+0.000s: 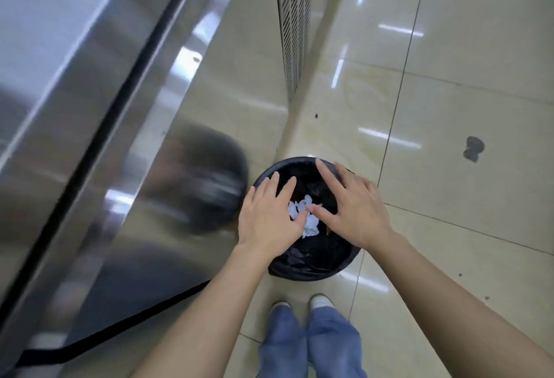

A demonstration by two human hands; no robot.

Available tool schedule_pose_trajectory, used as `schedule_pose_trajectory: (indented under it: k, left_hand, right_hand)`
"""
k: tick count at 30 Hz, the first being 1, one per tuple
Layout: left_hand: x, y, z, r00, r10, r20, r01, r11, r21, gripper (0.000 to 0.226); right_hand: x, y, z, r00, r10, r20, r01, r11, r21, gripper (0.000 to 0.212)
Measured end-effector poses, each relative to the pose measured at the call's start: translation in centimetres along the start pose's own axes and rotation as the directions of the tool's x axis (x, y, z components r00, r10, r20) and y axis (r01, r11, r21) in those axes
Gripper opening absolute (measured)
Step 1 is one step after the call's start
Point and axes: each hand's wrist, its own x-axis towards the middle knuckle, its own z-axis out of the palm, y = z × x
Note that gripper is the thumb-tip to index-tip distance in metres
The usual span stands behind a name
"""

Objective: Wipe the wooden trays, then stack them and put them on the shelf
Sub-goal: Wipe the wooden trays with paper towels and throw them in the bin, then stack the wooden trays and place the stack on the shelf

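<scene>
My left hand and right hand are spread flat, holding nothing, over the round black trash bin low in the middle. Crumpled white paper lies inside.

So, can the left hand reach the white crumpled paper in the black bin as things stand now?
Probably yes. The left hand is spread over the open black bin, its fingertips by the white crumpled paper. No lid covers it; the right hand is beside, not blocking.
</scene>
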Motion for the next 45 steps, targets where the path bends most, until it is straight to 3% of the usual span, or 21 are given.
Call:
schedule_pose_trajectory:
  k: [10,22,35,40,45]
  left_hand:
    - [-6.9,4.4,-16.8,0.980,-0.001,-0.199,-0.006,0.999,-0.036,0.063]
    - [-13.6,3.9,-26.1,0.901,-0.147,-0.408,0.120,0.989,-0.090,0.061]
    - [-27.1,-9.2,-30.1,0.701,-0.517,-0.491,0.422,0.856,-0.298,0.061]
    - [-33.7,-14.8,-30.1,0.611,-0.593,-0.524,0.497,0.803,-0.329,0.059]
    - [-37.9,-19.7,-28.5,0.580,-0.658,-0.480,0.555,0.750,-0.358,0.060]
  right_hand:
    - [-3.3,-6.0,-16.7,0.981,-0.115,-0.159,0.110,0.993,-0.042,0.081]
    - [-4.4,-13.1,-25.9,0.903,-0.349,-0.249,0.329,0.937,-0.118,0.080]
    - [-6.1,-31.9,-25.0,0.750,-0.640,-0.169,0.606,0.766,-0.214,0.080]
    - [-7.2,-39.2,-21.4,0.688,-0.721,-0.079,0.684,0.682,-0.261,0.075]
    - [-8.6,-45.1,-18.0,0.647,-0.762,-0.033,0.730,0.631,-0.265,0.076]
